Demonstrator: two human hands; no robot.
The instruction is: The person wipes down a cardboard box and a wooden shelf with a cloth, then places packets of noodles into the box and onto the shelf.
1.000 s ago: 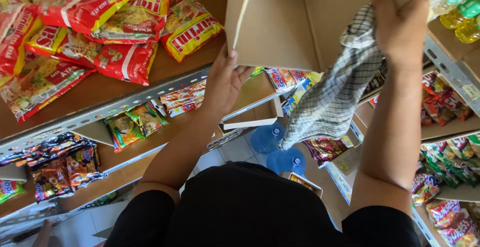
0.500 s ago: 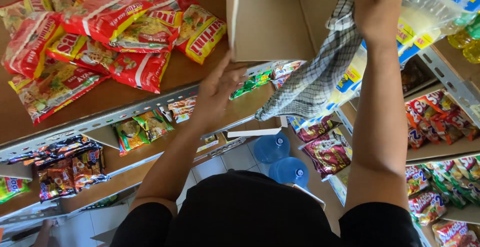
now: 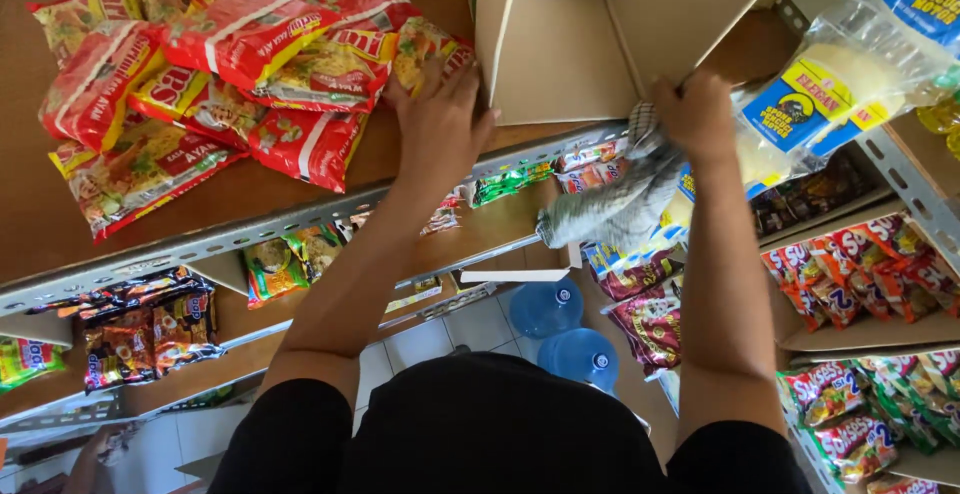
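Note:
My left hand (image 3: pixel 440 119) presses flat against the left wall of an open cardboard box (image 3: pixel 570 49) on the brown top shelf (image 3: pixel 250 189), touching the nearest snack packet. My right hand (image 3: pixel 697 114) grips a checked grey cloth (image 3: pixel 615 204) at the box's front right corner; the cloth hangs down over the shelf edge. A heap of red and yellow snack packets (image 3: pixel 230 64) lies left of the box.
Clear bags with blue and yellow labels (image 3: pixel 850 84) sit right of the box. Lower shelves hold more packets (image 3: pixel 150 324) and red snack bags (image 3: pixel 880 264). Two blue water jugs (image 3: pixel 565 329) stand on the tiled floor below.
My right hand has come down with the cloth from high on the box's right wall to its front corner. My left hand has shifted up onto the box's left wall.

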